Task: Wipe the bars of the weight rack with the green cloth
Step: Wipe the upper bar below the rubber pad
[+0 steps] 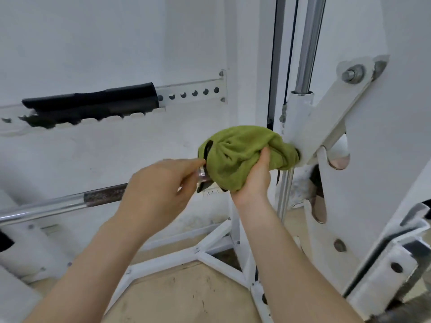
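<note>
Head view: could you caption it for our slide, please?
Right hand grips green cloth round the bar; left hand holds the bar.

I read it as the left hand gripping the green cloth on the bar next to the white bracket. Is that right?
Not quite: the head view shows the right hand gripping the green cloth on the bar next to the white bracket. The left hand holds the bar beside it.

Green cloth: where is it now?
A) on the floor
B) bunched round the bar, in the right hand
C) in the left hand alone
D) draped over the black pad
B: the right hand grips the green cloth bunched round the bar.
</note>
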`<action>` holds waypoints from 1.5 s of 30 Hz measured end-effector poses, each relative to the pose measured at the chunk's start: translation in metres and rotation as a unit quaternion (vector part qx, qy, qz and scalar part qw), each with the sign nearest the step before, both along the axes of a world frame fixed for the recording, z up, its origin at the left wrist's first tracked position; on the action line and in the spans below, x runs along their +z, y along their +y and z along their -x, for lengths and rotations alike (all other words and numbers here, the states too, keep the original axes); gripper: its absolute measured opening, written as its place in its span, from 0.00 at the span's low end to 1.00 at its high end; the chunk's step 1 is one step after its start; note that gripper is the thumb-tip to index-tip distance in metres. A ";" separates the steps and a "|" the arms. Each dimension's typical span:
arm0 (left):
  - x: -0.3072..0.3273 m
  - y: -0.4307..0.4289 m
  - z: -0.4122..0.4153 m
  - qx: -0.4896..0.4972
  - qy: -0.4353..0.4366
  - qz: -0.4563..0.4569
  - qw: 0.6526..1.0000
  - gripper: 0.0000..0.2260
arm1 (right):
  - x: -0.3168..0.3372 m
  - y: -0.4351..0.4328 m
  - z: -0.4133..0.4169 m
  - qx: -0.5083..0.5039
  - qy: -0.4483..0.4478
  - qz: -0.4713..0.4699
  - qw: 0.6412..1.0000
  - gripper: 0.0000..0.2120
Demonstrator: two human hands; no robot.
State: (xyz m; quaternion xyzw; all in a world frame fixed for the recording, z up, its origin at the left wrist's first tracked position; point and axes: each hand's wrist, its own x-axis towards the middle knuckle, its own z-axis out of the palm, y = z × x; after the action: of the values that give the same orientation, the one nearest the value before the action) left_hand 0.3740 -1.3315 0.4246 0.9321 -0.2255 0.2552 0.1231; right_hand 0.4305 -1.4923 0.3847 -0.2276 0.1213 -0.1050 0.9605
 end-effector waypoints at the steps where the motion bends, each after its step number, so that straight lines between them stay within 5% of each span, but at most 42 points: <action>1: 0.003 0.007 -0.004 0.030 -0.003 0.011 0.999 0.12 | -0.003 0.010 0.004 0.007 0.000 0.032 0.999 0.24; 8: -0.005 0.009 -0.015 0.031 0.046 -0.019 0.998 0.12 | -0.018 0.037 0.036 0.131 0.016 0.232 0.964 0.26; 13: -0.009 0.025 -0.010 0.019 0.097 -0.022 0.995 0.16 | -0.003 -0.039 0.015 -0.044 0.058 0.055 0.996 0.21; 16: -0.008 0.034 0.003 0.002 0.101 0.014 0.995 0.14 | 0.005 -0.026 -0.006 -0.138 0.114 0.050 0.983 0.26; 19: -0.002 0.056 0.007 0.088 0.085 0.059 0.991 0.18 | 0.001 0.034 -0.005 -0.151 0.114 0.062 0.980 0.28; 25: 0.004 0.083 0.022 0.048 0.061 0.088 0.993 0.15 | -0.006 0.175 0.038 0.048 0.087 0.218 0.971 0.18; 27: 0.006 0.094 0.024 0.044 0.058 0.077 0.994 0.14 | -0.011 0.183 0.054 0.043 0.015 0.422 0.906 0.18; 28: 0.006 0.098 0.024 0.046 0.067 0.076 0.994 0.14 | -0.016 0.181 0.055 0.050 0.025 0.445 0.894 0.21; 34: -0.016 0.076 0.040 0.009 0.075 0.127 0.989 0.17 | -0.018 0.123 0.081 0.141 -0.047 0.444 0.884 0.20; 40: -0.048 0.036 0.075 -0.058 0.112 0.139 0.982 0.20 | -0.016 0.046 0.121 0.196 -0.021 0.422 0.885 0.19; 45: -0.060 -0.015 0.096 -0.156 0.221 0.293 0.917 0.14 | -0.009 -0.001 0.134 0.163 -0.026 0.400 0.902 0.11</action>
State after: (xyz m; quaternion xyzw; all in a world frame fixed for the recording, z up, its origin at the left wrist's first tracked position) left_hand 0.2785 -1.3464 0.3651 0.8400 -0.2505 0.0752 0.4755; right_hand 0.2963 -1.4935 0.3759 -0.6061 0.0056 0.0075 0.7954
